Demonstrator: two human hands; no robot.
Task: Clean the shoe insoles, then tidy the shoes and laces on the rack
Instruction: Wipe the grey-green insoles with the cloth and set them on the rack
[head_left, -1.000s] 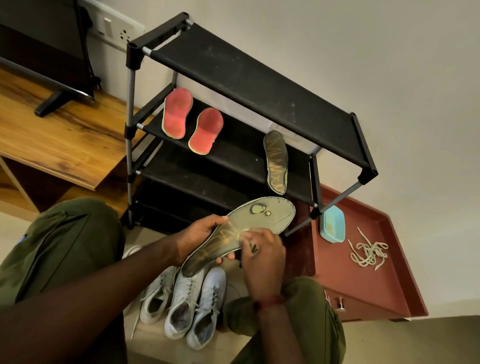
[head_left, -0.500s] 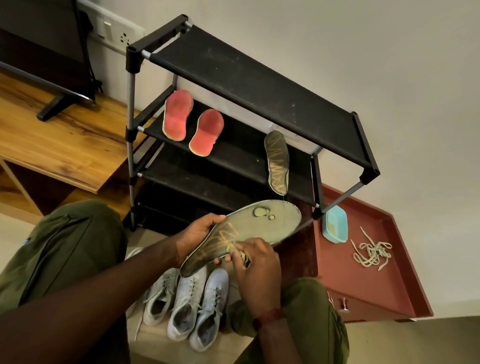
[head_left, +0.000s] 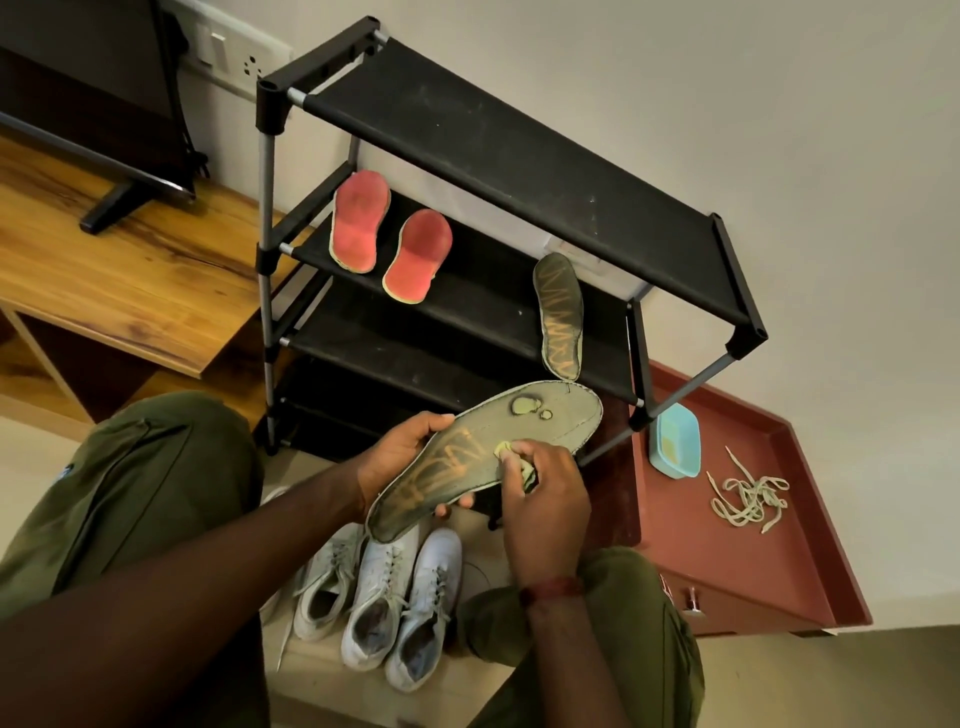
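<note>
My left hand (head_left: 400, 457) grips a grey-green insole (head_left: 550, 421) by its left edge, holding it above the floor in front of the black shoe rack (head_left: 498, 150). My right hand (head_left: 545, 499) pinches a small yellow-green cloth (head_left: 506, 448) against the insole's middle. A matching dark insole (head_left: 560, 317) and two red insoles (head_left: 360, 221) (head_left: 418, 254) lie on the rack's second shelf. Three white shoes (head_left: 379, 603) sit on the floor under my hands. Loose laces (head_left: 748, 499) lie on a red-brown cabinet top (head_left: 727, 561).
A light blue dish (head_left: 674, 441) sits on the cabinet top beside the rack's right leg. A wooden desk (head_left: 119, 280) with a monitor stand (head_left: 119, 202) is at the left. My knees in green trousers flank the shoes.
My right hand with the cloth has slid a little along the insole, toward its middle. The insole and left hand stay almost still.
</note>
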